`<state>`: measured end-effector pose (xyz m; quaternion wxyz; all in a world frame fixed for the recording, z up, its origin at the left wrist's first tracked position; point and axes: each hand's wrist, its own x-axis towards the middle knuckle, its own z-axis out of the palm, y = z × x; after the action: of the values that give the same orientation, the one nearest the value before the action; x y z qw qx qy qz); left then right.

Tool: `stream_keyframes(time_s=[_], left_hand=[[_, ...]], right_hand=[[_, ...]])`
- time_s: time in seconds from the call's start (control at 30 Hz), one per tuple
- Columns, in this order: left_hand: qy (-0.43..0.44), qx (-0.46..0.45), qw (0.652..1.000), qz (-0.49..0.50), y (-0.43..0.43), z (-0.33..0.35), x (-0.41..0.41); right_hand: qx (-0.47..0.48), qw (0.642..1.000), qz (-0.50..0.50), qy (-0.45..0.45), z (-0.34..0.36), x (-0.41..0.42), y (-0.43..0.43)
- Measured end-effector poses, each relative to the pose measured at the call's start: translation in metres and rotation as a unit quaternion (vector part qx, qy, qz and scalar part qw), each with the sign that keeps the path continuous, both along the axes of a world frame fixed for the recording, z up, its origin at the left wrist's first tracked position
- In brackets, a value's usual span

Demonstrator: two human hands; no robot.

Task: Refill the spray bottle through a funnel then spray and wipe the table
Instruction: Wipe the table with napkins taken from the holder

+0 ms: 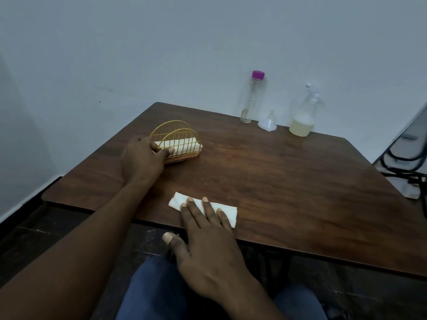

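A folded white tissue [227,210] lies near the front edge of the brown wooden table [288,181]. My right hand [208,248] presses it flat with straight fingers, the thumb hanging past the table edge. My left hand [144,161] grips the left end of a gold wire napkin holder [182,140] that holds white tissues on a wooden base. At the back right stands the clear spray bottle [305,114] with pale yellowish liquid in its bottom part. A small clear funnel [268,122] lies beside it. A tall clear bottle with a purple cap [251,98] is nearly empty.
A pale wall runs close behind the table. Black chair legs or a frame [402,162] stand past the table's right edge. My knees in blue jeans [157,294] are below the front edge. The floor is dark.
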<state>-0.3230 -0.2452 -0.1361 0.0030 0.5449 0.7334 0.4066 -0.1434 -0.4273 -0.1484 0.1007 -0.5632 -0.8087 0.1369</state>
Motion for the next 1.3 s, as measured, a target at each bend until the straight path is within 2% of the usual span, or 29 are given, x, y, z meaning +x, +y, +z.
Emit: stream_keyframes(time_s=[0.17, 0.3, 0.5, 0.8, 1.0, 1.3], left_hand=[[0.034, 0.014, 0.997, -0.075, -0.007, -0.001, 0.03], [0.018, 0.007, 0.993, -0.117, -0.004, -0.001, 0.069], [0.014, 0.006, 0.986, -0.169, 0.003, 0.0, 0.121], [0.044, -0.009, 0.983, -0.176, 0.015, -0.001, 0.135], [0.013, -0.01, 0.984, -0.177, 0.024, -0.004, 0.132], [-0.03, -0.037, 0.986, -0.157, 0.067, 0.0, 0.103]], right_hand=[[-0.011, 0.997, -0.069, 0.015, 0.002, 0.071, -0.003], [-0.015, 0.991, -0.131, 0.003, 0.006, 0.132, 0.002], [-0.03, 0.978, -0.205, 0.031, 0.007, 0.204, 0.006], [-0.033, 0.955, -0.292, 0.038, 0.003, 0.282, 0.017], [-0.042, 0.963, -0.264, 0.021, 0.002, 0.274, 0.039], [-0.053, 0.993, -0.105, -0.004, 0.006, 0.198, 0.116]])
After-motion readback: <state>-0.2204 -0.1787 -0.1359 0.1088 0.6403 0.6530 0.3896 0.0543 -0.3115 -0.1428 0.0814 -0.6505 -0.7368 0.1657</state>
